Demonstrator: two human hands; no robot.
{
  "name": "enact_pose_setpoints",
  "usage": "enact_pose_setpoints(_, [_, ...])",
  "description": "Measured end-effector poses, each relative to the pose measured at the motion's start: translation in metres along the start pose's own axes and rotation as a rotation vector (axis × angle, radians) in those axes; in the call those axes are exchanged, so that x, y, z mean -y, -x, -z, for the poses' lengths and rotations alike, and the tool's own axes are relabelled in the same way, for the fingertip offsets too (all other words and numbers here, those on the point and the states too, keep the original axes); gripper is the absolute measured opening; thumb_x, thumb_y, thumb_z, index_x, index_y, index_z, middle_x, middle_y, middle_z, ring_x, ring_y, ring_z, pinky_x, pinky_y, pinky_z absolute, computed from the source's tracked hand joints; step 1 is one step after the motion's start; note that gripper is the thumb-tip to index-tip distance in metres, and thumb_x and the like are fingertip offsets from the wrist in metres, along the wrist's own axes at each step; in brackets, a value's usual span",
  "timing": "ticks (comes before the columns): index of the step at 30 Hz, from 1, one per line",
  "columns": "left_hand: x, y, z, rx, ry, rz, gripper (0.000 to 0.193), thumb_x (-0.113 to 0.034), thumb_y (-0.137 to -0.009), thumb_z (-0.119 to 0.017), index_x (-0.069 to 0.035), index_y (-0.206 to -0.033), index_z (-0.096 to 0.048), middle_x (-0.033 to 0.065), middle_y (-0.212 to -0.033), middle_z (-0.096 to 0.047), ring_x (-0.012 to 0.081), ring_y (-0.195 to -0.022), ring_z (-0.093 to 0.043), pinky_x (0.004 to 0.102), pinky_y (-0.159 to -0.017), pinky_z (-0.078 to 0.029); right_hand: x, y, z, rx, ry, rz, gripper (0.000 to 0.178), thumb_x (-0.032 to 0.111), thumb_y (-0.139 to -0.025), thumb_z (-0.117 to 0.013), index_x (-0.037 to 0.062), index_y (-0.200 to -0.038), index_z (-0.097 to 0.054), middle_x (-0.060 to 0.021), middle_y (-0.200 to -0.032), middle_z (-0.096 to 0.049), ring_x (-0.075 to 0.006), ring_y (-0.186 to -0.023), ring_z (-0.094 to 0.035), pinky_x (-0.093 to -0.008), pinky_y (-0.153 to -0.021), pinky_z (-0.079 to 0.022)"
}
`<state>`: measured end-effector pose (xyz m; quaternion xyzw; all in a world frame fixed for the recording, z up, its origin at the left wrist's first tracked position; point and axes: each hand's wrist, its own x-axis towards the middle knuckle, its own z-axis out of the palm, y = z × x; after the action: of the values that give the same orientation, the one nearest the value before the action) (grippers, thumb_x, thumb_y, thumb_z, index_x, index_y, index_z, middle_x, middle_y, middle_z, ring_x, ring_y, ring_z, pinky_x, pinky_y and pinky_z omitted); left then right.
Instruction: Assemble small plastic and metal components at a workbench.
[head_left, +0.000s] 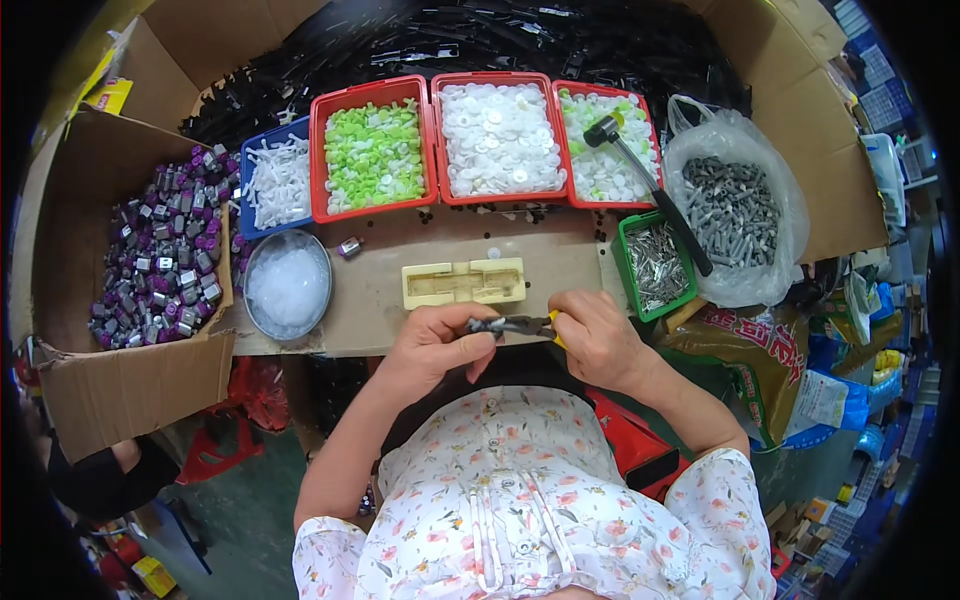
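My right hand (600, 340) is closed around the yellow handles of a pair of pliers (527, 325). The dark jaws point left and meet a small greyish part (484, 325) pinched in the fingers of my left hand (435, 345). Its exact kind is too small to make out, and fingers cover some of it. Just beyond both hands, a cream-coloured block with moulded hollows (430, 292) lies on the cardboard-covered bench (370, 310). A single small motor (349, 247) rests left of that block.
Red trays (432, 150) of green and white plastic pieces line the back, beside a blue tray (247, 215). A hammer (648, 180) leans across the right one. Left are a bowl (325, 305) and a box of motors (180, 260); right, a green basket (645, 316) and bag of metal pieces (735, 200).
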<state>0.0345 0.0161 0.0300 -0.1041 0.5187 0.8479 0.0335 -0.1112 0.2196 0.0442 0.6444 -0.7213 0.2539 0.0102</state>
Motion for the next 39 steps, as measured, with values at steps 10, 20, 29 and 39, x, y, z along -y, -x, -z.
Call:
enact_pose_setpoints(10, [0.011, 0.002, 0.006, 0.342, 0.403, 0.025, 0.034, -0.031, -0.092, -0.071, 0.002, -0.101, -0.065, 0.0109, -0.071, -0.063, 0.0208, -0.062, -0.062, 0.0328, -0.056, -0.048, 0.011, -0.004, 0.008, 0.026, -0.058, 0.019, 0.022, -0.003, -0.065, -0.064, 0.0008, -0.085, -0.054, -0.0141, -0.106, -0.061, -0.0299, -0.090, -0.061, -0.0391, -0.077, -0.043])
enact_pose_setpoints(20, [0.009, 0.016, 0.006, -0.198, -0.257, -0.310, 0.027, 0.001, -0.086, -0.074, 0.004, -0.112, -0.068, 0.0062, -0.096, -0.070, 0.0118, -0.082, -0.066, 0.0272, -0.074, -0.055, 0.024, -0.017, 0.000, 0.086, 0.121, -0.115, 0.036, 0.001, -0.067, -0.067, 0.0009, -0.102, -0.057, -0.0172, -0.129, -0.052, -0.0348, -0.121, -0.053, -0.0591, -0.102, -0.034])
enact_pose_setpoints(29, [-0.001, 0.031, -0.002, -0.267, -0.373, -0.269, 0.023, 0.000, -0.086, -0.074, 0.004, -0.108, -0.069, 0.0020, -0.088, -0.069, 0.0075, -0.077, -0.062, 0.0231, -0.071, -0.050, 0.028, -0.013, -0.005, 0.144, 0.078, -0.082, 0.025, 0.004, -0.070, -0.071, 0.0021, -0.092, -0.059, -0.0136, -0.114, -0.057, -0.0309, -0.105, -0.059, -0.0437, -0.083, -0.039])
enact_pose_setpoints(39, [0.002, 0.109, 0.062, -0.197, -1.375, 0.334, 0.032, -0.020, -0.082, -0.076, 0.003, -0.104, -0.071, 0.0207, -0.091, -0.071, 0.0345, -0.080, -0.070, 0.0404, -0.075, -0.054, -0.027, -0.012, -0.026, 0.169, 0.185, -0.289, 0.032, 0.004, -0.075, -0.067, 0.0022, -0.106, -0.059, -0.0151, -0.121, -0.052, -0.0338, -0.117, -0.049, -0.0552, -0.102, -0.035])
